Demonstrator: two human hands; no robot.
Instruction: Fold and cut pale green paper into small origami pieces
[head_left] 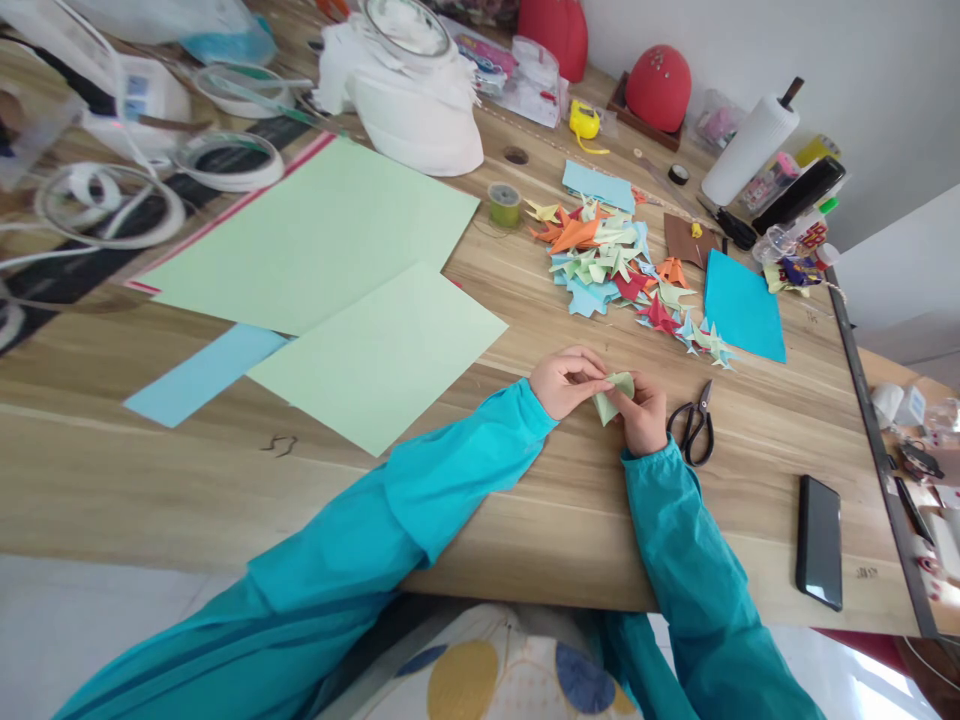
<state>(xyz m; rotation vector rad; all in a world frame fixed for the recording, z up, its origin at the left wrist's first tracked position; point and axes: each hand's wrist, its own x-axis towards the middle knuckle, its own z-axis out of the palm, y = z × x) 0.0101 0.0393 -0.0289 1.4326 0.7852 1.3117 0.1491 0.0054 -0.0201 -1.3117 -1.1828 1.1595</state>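
Both my hands meet over the wooden table, pinching a small folded piece of pale green paper. My left hand grips its left side with closed fingers. My right hand holds its right side, fingers curled around it. Just beyond them lies a pile of several folded paper figures in green, orange, blue and red. Black scissors lie right of my right hand.
Large pale green sheets and a light blue strip cover the left of the table. A blue sheet lies at the right, a black phone near the front edge. Tape rolls, white paper stacks and clutter fill the back.
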